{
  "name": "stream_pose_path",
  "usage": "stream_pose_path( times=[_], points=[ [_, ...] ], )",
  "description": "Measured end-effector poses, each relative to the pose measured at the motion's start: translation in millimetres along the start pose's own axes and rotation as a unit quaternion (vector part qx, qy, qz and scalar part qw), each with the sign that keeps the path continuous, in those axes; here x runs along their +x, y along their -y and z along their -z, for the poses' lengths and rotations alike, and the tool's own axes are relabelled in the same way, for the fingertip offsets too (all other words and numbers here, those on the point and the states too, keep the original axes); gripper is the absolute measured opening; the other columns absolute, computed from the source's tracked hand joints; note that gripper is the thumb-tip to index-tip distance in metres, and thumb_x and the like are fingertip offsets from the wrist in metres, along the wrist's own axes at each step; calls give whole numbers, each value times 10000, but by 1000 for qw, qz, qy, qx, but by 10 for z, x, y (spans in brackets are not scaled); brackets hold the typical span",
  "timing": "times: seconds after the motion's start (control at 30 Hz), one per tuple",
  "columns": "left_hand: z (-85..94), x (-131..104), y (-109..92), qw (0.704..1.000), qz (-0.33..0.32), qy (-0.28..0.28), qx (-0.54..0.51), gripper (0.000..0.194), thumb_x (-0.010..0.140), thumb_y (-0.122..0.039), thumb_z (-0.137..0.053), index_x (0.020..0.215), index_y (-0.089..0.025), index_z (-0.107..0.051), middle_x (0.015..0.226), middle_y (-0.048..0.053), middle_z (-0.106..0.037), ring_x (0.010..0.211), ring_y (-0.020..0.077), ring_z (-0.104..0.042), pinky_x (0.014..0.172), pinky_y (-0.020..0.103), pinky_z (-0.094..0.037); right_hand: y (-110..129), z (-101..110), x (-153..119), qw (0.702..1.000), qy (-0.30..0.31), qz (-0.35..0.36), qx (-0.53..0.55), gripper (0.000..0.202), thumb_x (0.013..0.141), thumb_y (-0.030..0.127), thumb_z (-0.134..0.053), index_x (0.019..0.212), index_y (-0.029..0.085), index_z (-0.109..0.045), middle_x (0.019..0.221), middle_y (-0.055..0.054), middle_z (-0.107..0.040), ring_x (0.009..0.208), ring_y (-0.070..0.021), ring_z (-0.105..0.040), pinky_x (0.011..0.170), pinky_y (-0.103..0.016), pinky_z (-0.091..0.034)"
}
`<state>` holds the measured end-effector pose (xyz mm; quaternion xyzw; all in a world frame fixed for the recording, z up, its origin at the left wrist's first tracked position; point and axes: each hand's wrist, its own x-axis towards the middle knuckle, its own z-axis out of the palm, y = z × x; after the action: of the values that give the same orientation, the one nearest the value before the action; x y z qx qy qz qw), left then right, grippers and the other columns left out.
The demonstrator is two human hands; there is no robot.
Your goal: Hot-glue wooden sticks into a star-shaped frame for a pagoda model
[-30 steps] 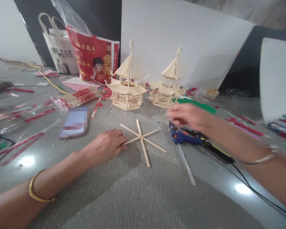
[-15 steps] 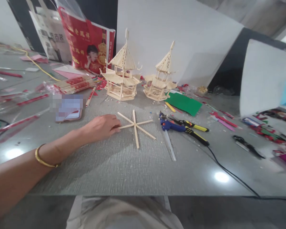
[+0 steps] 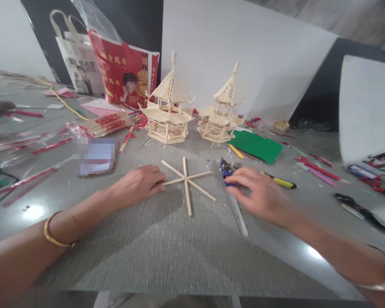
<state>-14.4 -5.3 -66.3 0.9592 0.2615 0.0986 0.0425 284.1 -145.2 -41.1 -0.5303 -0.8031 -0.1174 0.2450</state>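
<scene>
A six-armed star of pale wooden sticks [image 3: 187, 192] lies flat on the grey table [image 3: 167, 252]. My left hand [image 3: 146, 184] pinches the tip of its left arm between thumb and fingers. My right hand [image 3: 255, 192] is over the blue glue gun [image 3: 225, 169], its fingers apart and blurred at the gun's body; they hide the handle. From under the right hand a clear glue stick [image 3: 241, 218] points toward the table's front edge.
Two stick pagodas [image 3: 168, 109] [image 3: 221, 113] stand at the back, beside a red bag [image 3: 125, 72]. A phone [image 3: 98, 156] lies at left. Green sheet [image 3: 258, 145], yellow-handled pliers [image 3: 280, 181] and a black cutter [image 3: 361, 209] lie at right.
My right hand has come into view from the right and reached the glue gun. The left hand stays at the star. The whole view has shifted slightly.
</scene>
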Motion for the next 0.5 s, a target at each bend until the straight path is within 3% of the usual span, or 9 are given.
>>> stream_pose_path(
  times=[0.1, 0.17, 0.37, 0.5],
  points=[
    [-4, -5, -4, 1000, -7, -3, -1, 262, 917, -313, -415, 945, -192, -647, 861, 39, -594, 822, 158, -562, 749, 281, -417, 239, -430, 322, 995, 71, 58, 27, 153, 859, 204, -537, 952, 151, -646, 887, -88, -619, 869, -196, -570, 790, -348, -475],
    [-16, -11, 2, 1000, -10, -3, 2, 254, 917, -307, -418, 953, -194, -643, 862, 36, -594, 821, 159, -562, 755, 286, -415, 333, -570, 445, 992, 101, 78, 2, 142, 854, 184, -534, 927, 139, -647, 873, -93, -604, 864, -206, -547, 792, -351, -464],
    [-51, -26, 23, 1000, -16, -8, 8, 231, 923, -299, -420, 932, -194, -626, 860, 31, -580, 822, 156, -554, 758, 284, -409, 395, -707, 553, 978, 137, 109, -113, 157, 854, 160, -497, 764, 131, -622, 803, -94, -574, 777, -214, -511, 714, -349, -424],
    [-61, -26, 28, 1000, -18, -9, 15, 233, 920, -294, -426, 910, -193, -636, 843, 29, -575, 801, 152, -549, 739, 280, -410, 405, -804, 592, 976, 164, 100, -101, 195, 870, 138, -465, 741, 125, -611, 775, -96, -583, 749, -201, -512, 698, -344, -405]
  ],
)
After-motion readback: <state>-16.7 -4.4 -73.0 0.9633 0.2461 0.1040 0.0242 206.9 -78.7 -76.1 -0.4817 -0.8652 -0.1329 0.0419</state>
